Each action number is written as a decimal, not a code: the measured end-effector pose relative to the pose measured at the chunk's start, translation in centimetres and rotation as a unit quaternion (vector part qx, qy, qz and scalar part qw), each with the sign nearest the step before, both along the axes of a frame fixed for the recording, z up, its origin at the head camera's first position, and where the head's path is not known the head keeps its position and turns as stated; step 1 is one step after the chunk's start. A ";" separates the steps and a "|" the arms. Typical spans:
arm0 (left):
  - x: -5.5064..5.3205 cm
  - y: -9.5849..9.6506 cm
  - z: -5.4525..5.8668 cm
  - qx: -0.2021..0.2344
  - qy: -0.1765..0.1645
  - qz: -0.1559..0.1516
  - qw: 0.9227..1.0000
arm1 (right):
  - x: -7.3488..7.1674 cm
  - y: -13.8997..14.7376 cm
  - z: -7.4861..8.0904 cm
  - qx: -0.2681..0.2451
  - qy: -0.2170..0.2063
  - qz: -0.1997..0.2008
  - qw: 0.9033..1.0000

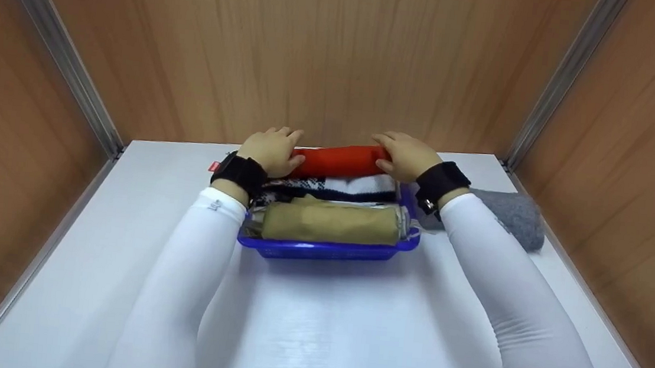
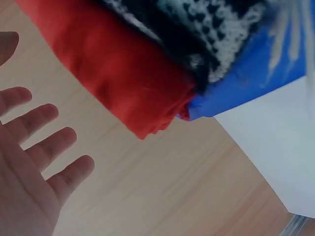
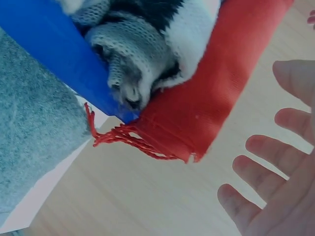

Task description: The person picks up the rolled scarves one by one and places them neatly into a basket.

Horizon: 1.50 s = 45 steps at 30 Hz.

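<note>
A rolled red scarf (image 1: 341, 161) with a fringed end lies along the far side of a blue basket (image 1: 322, 250). In front of it in the basket are a black-and-white knitted roll (image 1: 363, 185) and an olive-green roll (image 1: 330, 223). My left hand (image 1: 268, 150) is at the scarf's left end, fingers spread; the left wrist view shows the fingers (image 2: 51, 140) apart from the cloth. At the other end is my right hand (image 1: 410, 155), its fingers (image 3: 268, 152) likewise spread and off the scarf in the right wrist view.
A grey felt-like roll (image 1: 508, 214) lies on the white table (image 1: 315, 325) right of the basket, partly behind my right arm. Wood-grain panels (image 1: 339, 54) enclose the back and both sides. A small red tag (image 1: 214, 166) shows beside my left wrist.
</note>
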State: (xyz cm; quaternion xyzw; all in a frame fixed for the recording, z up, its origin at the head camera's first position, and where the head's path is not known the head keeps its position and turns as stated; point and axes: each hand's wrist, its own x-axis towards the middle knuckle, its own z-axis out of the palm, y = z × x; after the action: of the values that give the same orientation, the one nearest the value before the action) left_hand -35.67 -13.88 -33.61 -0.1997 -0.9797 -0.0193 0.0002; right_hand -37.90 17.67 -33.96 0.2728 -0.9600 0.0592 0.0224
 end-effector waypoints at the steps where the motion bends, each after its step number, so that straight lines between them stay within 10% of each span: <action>1: 0.1 0.1 0.1 0.002 0.006 0.000 1.000 | 0.0 0.1 0.0 -0.001 0.002 -0.001 1.000; 15: 2.2 1.9 1.5 0.009 0.036 -0.005 0.999 | 1.6 1.2 0.0 -0.033 0.046 0.019 0.998; 45: 6.2 3.9 -1.0 -0.011 0.081 0.004 0.997 | 4.5 6.2 -2.0 -0.057 0.097 0.022 0.993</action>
State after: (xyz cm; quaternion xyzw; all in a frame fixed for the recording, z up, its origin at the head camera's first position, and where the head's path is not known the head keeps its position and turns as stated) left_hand -29.50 -10.02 -34.61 -0.1964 -0.9774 0.0075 0.0774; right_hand -33.36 23.85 -35.94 0.2969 -0.9419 0.0879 0.1300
